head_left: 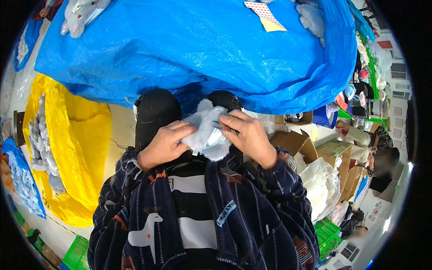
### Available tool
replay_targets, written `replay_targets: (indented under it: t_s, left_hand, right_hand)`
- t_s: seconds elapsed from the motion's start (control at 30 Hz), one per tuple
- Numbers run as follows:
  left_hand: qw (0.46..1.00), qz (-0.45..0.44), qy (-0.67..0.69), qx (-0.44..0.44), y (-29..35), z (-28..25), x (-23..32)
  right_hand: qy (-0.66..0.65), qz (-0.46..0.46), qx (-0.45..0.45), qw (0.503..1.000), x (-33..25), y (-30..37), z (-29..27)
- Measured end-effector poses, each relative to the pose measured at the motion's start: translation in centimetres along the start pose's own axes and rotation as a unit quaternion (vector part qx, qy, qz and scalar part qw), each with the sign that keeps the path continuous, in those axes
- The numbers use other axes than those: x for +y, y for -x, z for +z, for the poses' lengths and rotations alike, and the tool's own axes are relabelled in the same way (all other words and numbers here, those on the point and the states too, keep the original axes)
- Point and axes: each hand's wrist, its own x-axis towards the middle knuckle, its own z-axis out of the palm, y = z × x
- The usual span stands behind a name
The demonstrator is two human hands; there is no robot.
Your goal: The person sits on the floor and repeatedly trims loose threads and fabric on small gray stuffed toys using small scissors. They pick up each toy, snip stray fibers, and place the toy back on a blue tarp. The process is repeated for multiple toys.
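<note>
A small light-grey plush toy piece lies above my lap, its fur side and a paler, shiny side both showing. My left hand pinches its left edge between thumb and fingers. At its right side my right hand is closed, with a thin dark tool poking out past the fingertips against the plush. The tool's exact kind is too small to make out, and the fingers cover most of it. A small pale tag or strip hangs at the lower edge of the plush.
A blue tarp spreads in front of my knees, bearing grey plush pieces and a dotted paper scrap. At left, a yellow sack holds several grey pieces. Cardboard boxes and a clear plastic bag stand right; other people sit farther off.
</note>
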Motion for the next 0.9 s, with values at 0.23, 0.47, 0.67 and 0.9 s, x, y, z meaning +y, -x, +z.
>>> replay_targets:
  t_s: [0.23, 0.47, 0.67, 0.9]
  left_hand:
    - [0.984, -0.036, 0.139, -0.101, 1.0, -1.7, -0.4]
    - [0.975, -0.062, 0.158, -0.147, 1.8, -1.7, -1.2]
    - [0.978, -0.086, 0.152, -0.117, 2.5, -1.4, -1.6]
    - [0.977, -0.093, 0.157, -0.112, 2.5, -1.1, -1.5]
  right_hand:
    - [-0.004, -0.067, -0.094, 0.993, -0.4, -1.5, -1.0]
    - [-0.005, -0.037, -0.134, 0.99, 0.5, -1.0, -0.1]
    - [-0.061, -0.023, -0.051, 0.997, 1.3, 1.1, 1.3]
    - [0.055, -0.07, -0.025, 0.996, 0.0, 3.0, -0.2]
